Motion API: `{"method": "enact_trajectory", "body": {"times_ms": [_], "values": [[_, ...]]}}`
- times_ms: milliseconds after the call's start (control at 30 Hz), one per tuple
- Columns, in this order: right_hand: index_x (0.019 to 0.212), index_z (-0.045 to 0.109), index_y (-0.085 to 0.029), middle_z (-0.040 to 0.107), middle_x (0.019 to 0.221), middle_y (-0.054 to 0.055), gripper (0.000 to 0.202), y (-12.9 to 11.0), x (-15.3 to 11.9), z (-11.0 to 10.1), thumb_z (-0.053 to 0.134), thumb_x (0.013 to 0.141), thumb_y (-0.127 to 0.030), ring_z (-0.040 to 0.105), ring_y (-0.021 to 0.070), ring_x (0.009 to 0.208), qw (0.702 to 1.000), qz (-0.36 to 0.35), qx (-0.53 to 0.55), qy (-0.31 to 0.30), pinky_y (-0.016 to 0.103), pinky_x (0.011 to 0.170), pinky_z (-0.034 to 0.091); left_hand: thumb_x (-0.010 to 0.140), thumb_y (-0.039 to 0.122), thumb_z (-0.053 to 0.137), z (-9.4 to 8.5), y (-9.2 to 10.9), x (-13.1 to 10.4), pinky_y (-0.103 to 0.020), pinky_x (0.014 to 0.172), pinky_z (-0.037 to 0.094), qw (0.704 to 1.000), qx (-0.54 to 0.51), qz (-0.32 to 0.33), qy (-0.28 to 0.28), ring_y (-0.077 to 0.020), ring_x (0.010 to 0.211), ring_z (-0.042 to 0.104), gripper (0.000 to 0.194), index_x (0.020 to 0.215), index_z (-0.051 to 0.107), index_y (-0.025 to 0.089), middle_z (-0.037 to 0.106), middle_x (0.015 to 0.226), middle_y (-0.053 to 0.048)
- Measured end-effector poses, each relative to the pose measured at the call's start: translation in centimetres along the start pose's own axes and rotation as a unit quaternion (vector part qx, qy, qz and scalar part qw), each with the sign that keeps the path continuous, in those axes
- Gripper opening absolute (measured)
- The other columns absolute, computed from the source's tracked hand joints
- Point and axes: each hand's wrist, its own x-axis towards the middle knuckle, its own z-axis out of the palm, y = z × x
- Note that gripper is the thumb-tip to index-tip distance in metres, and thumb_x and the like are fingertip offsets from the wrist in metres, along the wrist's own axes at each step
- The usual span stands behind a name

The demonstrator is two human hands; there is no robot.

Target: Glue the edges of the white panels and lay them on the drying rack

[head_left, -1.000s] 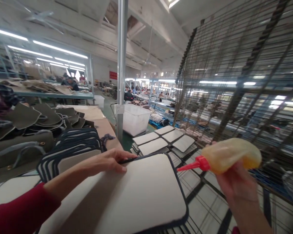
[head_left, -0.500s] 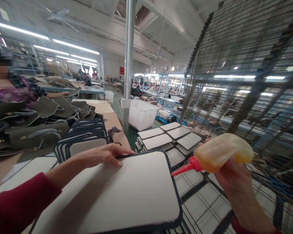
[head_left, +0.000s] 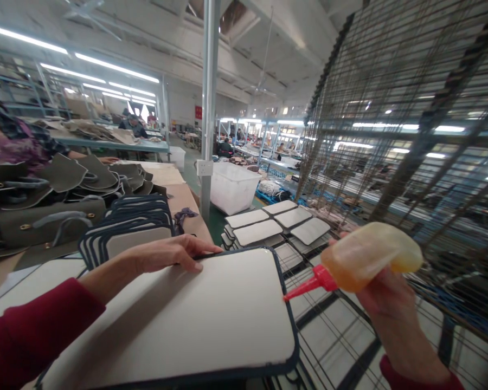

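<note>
one thumb of my left hand point(head_left: 162, 257) lay on the pale face of the dark-rimmed panel point(head_left: 211, 319), its fingers reaching over the top edge, so that the edge was pinched between them. my right hand point(head_left: 390, 298) was curled around the squeeze bottle point(head_left: 361, 252), though its body hid most of those fingers from me. the red nozzle point(head_left: 313, 281) slanted down to the panel's right-hand rim; whether its tip touched, i could not tell

the panel was in front of me, low and tilted. i judged it light, flat and fairly stiff, its smooth face a poor grip, its rim the better hold, away from the nozzle. the bottle seemed soft and easily squeezed, best cupped around the belly with little pressure

beyond my left wrist stood a bunch of similar rimmed panels point(head_left: 140, 235), then grey-green pieces with handles point(head_left: 65, 216). ahead, more pale panels point(head_left: 258, 232) lay on wire mesh, and past them stood a white bin point(head_left: 233, 189)
</note>
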Motion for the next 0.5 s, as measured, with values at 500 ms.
{"method": "enact_trajectory", "body": {"times_ms": [500], "values": [[0.094, 0.072, -0.025, 0.071, 0.088, 0.004, 0.078, 0.3, -0.3, 0.5, 0.093, 0.022, -0.044, 0.067, 0.0279, 0.08, 0.999, 0.03, 0.017, -0.004, 0.055, 0.104, 0.04, 0.068, 0.017, 0.069, -2.0, -0.9, 0.5, -0.025, 0.088, 0.05, 0.997, 0.046, 0.007, -0.066, -0.0242, 0.102, 0.067, 0.054, 0.122, 0.068, 0.025, 0.072, 0.115, 0.0]]}}
